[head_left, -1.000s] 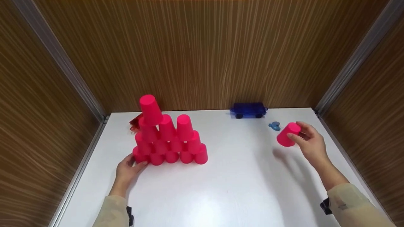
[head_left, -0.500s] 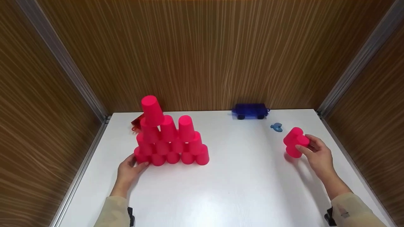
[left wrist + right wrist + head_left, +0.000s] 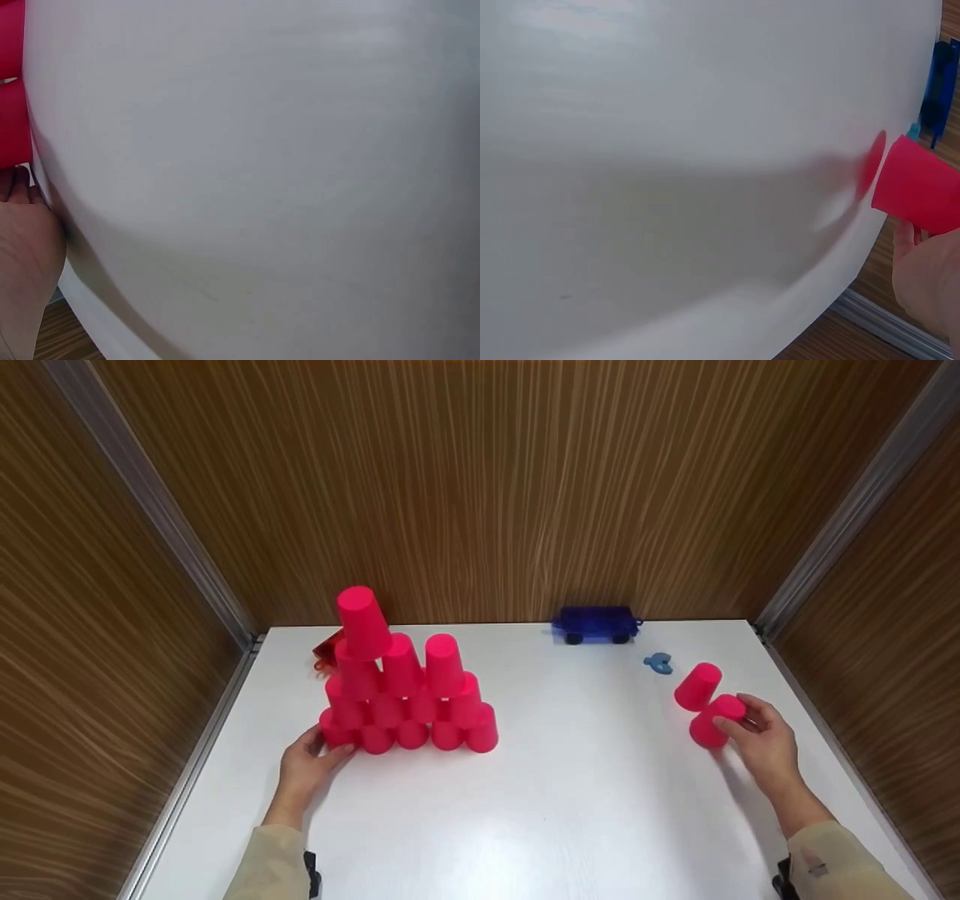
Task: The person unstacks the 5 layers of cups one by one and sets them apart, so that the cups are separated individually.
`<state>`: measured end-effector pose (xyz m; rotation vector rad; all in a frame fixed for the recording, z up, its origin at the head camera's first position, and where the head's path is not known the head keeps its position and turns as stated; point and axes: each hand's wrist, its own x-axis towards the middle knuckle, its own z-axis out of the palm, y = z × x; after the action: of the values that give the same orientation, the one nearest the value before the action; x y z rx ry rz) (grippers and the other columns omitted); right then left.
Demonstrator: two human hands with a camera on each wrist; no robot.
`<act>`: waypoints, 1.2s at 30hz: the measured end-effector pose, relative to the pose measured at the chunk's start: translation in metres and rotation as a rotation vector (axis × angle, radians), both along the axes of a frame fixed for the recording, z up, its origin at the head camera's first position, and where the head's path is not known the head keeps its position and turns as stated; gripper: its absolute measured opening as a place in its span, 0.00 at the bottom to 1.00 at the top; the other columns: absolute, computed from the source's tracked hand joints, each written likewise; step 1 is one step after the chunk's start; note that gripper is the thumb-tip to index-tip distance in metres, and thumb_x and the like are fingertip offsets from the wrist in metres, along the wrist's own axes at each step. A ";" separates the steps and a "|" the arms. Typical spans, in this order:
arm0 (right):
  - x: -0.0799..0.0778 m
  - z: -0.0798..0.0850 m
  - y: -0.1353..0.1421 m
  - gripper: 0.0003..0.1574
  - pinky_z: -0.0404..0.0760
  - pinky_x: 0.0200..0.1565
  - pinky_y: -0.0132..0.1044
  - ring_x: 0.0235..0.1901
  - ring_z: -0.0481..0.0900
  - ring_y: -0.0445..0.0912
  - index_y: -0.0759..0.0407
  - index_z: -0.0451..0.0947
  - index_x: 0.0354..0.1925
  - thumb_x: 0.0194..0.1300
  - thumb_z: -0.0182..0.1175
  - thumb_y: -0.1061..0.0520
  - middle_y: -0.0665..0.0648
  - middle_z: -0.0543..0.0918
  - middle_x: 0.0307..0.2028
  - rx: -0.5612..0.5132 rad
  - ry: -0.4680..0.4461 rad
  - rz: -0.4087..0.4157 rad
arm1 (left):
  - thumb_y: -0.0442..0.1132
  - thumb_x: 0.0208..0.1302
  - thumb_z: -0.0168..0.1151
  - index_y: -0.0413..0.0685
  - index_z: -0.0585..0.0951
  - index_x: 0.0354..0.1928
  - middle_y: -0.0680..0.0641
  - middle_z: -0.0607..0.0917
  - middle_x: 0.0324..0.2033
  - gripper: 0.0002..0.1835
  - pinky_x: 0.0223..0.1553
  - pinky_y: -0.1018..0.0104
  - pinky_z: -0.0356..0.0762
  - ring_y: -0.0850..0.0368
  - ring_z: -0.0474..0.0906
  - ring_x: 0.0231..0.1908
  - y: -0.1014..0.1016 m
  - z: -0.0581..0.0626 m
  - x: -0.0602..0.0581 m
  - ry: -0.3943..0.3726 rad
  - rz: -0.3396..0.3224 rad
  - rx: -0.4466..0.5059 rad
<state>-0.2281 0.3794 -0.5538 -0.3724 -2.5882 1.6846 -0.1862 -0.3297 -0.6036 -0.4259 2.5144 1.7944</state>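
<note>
Pink cups stand upside down in a stepped pyramid [image 3: 386,709] on the left of the table. Its third row has three cups, and a lone top cup [image 3: 363,622] sits at that row's left end. My left hand [image 3: 304,769] grips the leftmost bottom cup [image 3: 334,731] between thumb and fingers; its fingertips are partly hidden. On the right, my right hand [image 3: 765,746] holds a pink cup [image 3: 712,724], narrow end up and tilted. The right wrist view shows its rim slightly above the table. Just behind it is another upside-down pink cup [image 3: 697,687].
A dark blue toy wagon [image 3: 596,624] stands by the back wall. Near it lies a small light-blue piece [image 3: 659,663]. A red object [image 3: 328,651] is partly hidden behind the pyramid. Wood-patterned walls [image 3: 487,495] enclose the white table [image 3: 555,780].
My right hand has moved down and slightly right with its cup. The other cup on the right, unseen at first, now shows behind it. My left hand keeps its place on the pyramid.
</note>
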 end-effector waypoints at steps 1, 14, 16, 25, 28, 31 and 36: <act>0.000 0.000 0.001 0.53 0.81 0.52 0.22 0.75 0.62 0.69 0.58 0.52 0.83 0.75 0.66 0.41 0.69 0.60 0.78 -0.004 -0.003 -0.002 | 0.48 0.70 0.74 0.44 0.63 0.82 0.38 0.65 0.79 0.45 0.77 0.48 0.62 0.40 0.55 0.80 0.000 0.000 0.000 0.002 0.001 0.001; -0.005 -0.007 0.007 0.51 0.80 0.51 0.20 0.75 0.63 0.69 0.61 0.53 0.82 0.76 0.66 0.44 0.70 0.61 0.78 0.015 0.003 -0.022 | 0.48 0.70 0.74 0.42 0.63 0.81 0.37 0.65 0.79 0.45 0.77 0.49 0.62 0.40 0.56 0.80 0.000 -0.003 -0.001 0.011 -0.001 -0.027; -0.006 -0.007 0.007 0.51 0.80 0.51 0.20 0.75 0.62 0.69 0.61 0.53 0.82 0.76 0.66 0.45 0.70 0.61 0.78 0.016 -0.001 -0.020 | 0.48 0.69 0.74 0.43 0.63 0.81 0.38 0.65 0.79 0.45 0.77 0.50 0.62 0.40 0.57 0.80 0.000 -0.004 -0.001 0.009 0.003 -0.025; -0.007 -0.006 0.007 0.53 0.81 0.53 0.23 0.76 0.60 0.71 0.61 0.51 0.83 0.76 0.65 0.43 0.70 0.59 0.79 0.025 -0.011 0.002 | 0.47 0.68 0.76 0.43 0.63 0.81 0.38 0.65 0.79 0.46 0.77 0.50 0.63 0.41 0.56 0.80 0.000 -0.004 -0.001 0.014 0.010 0.002; -0.007 -0.006 0.008 0.54 0.81 0.54 0.24 0.76 0.60 0.71 0.61 0.50 0.83 0.76 0.65 0.42 0.71 0.58 0.79 0.024 -0.014 0.011 | 0.47 0.68 0.76 0.42 0.63 0.81 0.38 0.65 0.79 0.47 0.77 0.49 0.63 0.41 0.56 0.80 0.000 -0.004 -0.001 0.011 0.007 -0.001; -0.008 -0.005 0.008 0.55 0.81 0.55 0.26 0.76 0.59 0.72 0.60 0.49 0.83 0.76 0.65 0.41 0.71 0.58 0.79 0.023 -0.022 0.017 | 0.47 0.68 0.76 0.42 0.63 0.81 0.37 0.66 0.79 0.47 0.77 0.49 0.63 0.40 0.57 0.80 0.000 -0.003 -0.001 0.011 0.004 -0.003; -0.009 -0.005 0.007 0.55 0.81 0.55 0.27 0.76 0.59 0.72 0.60 0.49 0.83 0.76 0.65 0.41 0.71 0.58 0.79 0.030 -0.028 0.025 | 0.47 0.69 0.75 0.42 0.64 0.81 0.37 0.66 0.79 0.46 0.77 0.49 0.63 0.40 0.57 0.80 0.000 -0.003 0.000 0.015 0.003 -0.005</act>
<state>-0.2368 0.3863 -0.5590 -0.3674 -2.6455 1.6579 -0.1866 -0.3295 -0.6065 -0.4183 2.5300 1.8005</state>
